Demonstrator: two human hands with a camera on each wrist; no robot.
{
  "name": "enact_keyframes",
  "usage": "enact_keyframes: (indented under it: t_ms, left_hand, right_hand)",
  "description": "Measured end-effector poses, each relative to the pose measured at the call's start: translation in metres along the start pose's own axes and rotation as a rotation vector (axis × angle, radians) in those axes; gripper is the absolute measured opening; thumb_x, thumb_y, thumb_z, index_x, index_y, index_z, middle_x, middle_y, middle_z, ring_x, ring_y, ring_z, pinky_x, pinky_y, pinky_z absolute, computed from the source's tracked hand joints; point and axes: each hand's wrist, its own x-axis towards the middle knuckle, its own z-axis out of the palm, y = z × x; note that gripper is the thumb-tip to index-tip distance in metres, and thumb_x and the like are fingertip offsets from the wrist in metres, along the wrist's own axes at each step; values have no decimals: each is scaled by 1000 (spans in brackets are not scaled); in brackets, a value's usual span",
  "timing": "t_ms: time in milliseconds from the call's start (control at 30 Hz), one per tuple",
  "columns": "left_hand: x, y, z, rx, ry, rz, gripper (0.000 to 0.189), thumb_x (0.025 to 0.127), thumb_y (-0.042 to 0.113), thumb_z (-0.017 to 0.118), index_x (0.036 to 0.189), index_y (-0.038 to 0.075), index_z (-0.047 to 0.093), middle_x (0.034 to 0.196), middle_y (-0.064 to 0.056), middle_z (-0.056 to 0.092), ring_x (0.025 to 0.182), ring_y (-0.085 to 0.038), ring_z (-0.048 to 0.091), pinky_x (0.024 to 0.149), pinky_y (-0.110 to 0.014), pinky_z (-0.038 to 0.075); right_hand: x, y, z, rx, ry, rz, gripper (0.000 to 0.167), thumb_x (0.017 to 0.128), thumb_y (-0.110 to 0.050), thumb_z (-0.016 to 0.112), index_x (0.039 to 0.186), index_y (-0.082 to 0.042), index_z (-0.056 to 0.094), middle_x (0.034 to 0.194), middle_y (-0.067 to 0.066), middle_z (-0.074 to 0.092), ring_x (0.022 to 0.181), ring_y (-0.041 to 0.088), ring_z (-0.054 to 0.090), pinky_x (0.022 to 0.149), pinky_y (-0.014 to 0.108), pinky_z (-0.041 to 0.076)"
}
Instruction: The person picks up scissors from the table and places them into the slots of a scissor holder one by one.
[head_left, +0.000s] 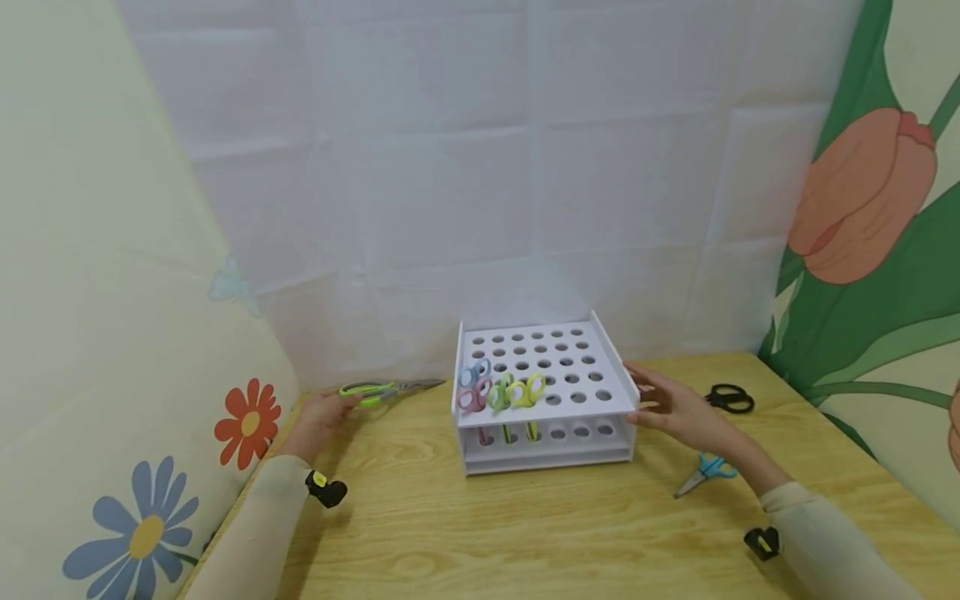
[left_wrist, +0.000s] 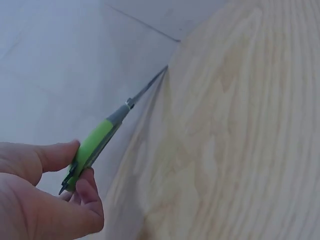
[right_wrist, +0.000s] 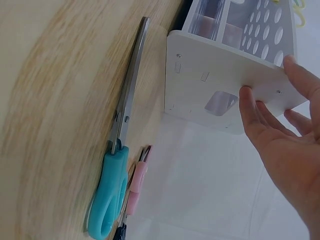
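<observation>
My left hand (head_left: 318, 421) pinches scissors with lime-green handles (head_left: 367, 389) between thumb and fingers, left of a white rack (head_left: 547, 461). In the left wrist view, the grey blades of these scissors (left_wrist: 95, 142) point away from the hand, close to the back edge of the table. Against the rack's right side panel rest the fingertips of my right hand (head_left: 678, 412), fingers spread and nearly straight. The rack has rows of round holes. Blue (head_left: 480, 369), pink (head_left: 471, 398), green (head_left: 500, 393) and yellow scissors (head_left: 527, 391) stand handles-up at its front left.
Blue-handled scissors (head_left: 716, 466) lie on the wooden table (head_left: 525, 533), under the right forearm. Black-handled scissors (head_left: 731, 398) lie farther back. Pink-handled scissors (right_wrist: 137, 182) show in the right wrist view. A white cloth (head_left: 420, 183) hangs behind the table.
</observation>
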Motion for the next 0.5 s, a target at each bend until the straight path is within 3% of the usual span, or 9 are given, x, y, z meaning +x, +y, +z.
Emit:
enact_keyframes:
  t_ms: [67,167,267,367,500]
  left_hand:
    - [1,1,2,-45,43,-15,17,100,11,67,100,-5,62,78,0,57,67,-11,51,62,-27,44]
    - [2,5,6,-98,112,-20,15,100,14,67,95,0,63,75,1,56,65,-11,51,60,-27,44]
    - [3,10,10,-96,161,2,18,101,16,66,102,-2,63,73,3,51,62,-10,45,60,-28,41]
    - [4,15,13,-63,167,33,25,101,18,65,113,-4,63,74,4,47,64,-10,41,62,-28,39]
    - [4,23,15,5,149,71,43,102,22,66,132,-7,59,93,-2,57,80,-14,45,76,-34,42]
  right_hand:
    - [0,0,0,3,-2,1,78,96,-10,73,160,-7,29,155,22,39,127,47,51,97,55,48]
    - [0,-1,-1,5,-3,2,78,96,-10,73,160,-7,29,154,22,39,127,46,51,97,55,48]
    - [0,-1,-1,2,-2,1,78,96,-12,73,160,-7,29,154,22,40,126,44,52,97,55,48]
    - [0,-1,-1,-2,-2,-2,78,96,-13,73,160,-7,29,155,22,39,126,43,53,97,56,48]
    - [1,0,0,-1,0,4,78,96,-13,73,160,-9,30,155,21,39,126,43,53,97,58,48]
